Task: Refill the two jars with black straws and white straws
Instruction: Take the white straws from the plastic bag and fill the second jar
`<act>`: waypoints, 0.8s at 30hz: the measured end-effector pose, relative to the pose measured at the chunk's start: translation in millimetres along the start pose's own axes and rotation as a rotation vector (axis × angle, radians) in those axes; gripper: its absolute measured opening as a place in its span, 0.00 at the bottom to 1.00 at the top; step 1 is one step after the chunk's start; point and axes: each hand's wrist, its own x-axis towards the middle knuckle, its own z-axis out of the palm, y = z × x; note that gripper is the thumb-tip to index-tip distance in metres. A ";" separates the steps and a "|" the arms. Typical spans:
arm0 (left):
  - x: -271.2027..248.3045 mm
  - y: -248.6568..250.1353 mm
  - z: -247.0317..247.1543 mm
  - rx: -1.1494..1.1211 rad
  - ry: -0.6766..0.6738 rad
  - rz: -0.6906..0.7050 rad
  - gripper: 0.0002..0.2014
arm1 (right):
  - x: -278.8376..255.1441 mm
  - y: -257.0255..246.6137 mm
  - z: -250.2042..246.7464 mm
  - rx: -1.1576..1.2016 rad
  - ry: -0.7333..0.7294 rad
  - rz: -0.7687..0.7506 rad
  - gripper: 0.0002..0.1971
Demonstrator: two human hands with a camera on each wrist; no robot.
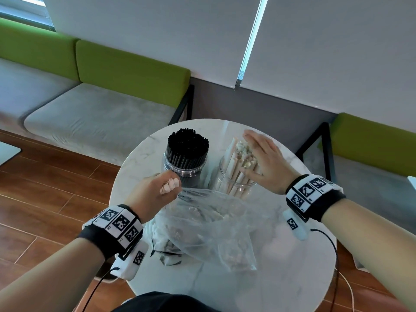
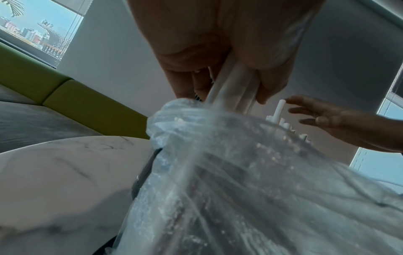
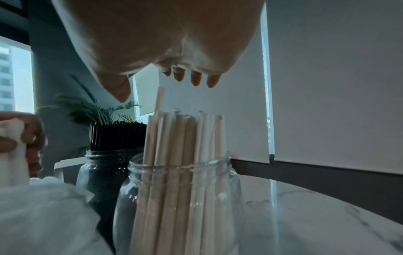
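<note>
Two clear jars stand side by side on the round marble table. The left jar is packed with black straws. The right jar holds white straws standing upright. My right hand hovers flat just over their tops, fingers straight, holding nothing; its fingertips show above the white straws. My left hand grips a small bunch of white straws at the mouth of a clear plastic bag; the bunch runs down into the bag.
The bag lies across the table's middle and front, with more white straws inside. A grey bench with green backrest stands behind at the left, another green seat at the right. Wooden floor lies to the left. Cables hang from both wristbands.
</note>
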 end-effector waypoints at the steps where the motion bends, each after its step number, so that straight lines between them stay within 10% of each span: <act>1: 0.1 0.1 0.2 -0.003 0.000 -0.003 0.07 | 2.7 -1.5 1.2 -0.009 -0.050 -0.014 0.42; 9: -1.9 -7.3 0.0 -0.064 -0.009 -0.034 0.07 | 3.5 11.2 16.1 0.062 0.003 -0.106 0.29; 24: -1.7 -2.5 -1.8 -0.021 -0.003 -0.044 0.05 | 37.1 18.7 17.0 0.008 -0.226 0.077 0.53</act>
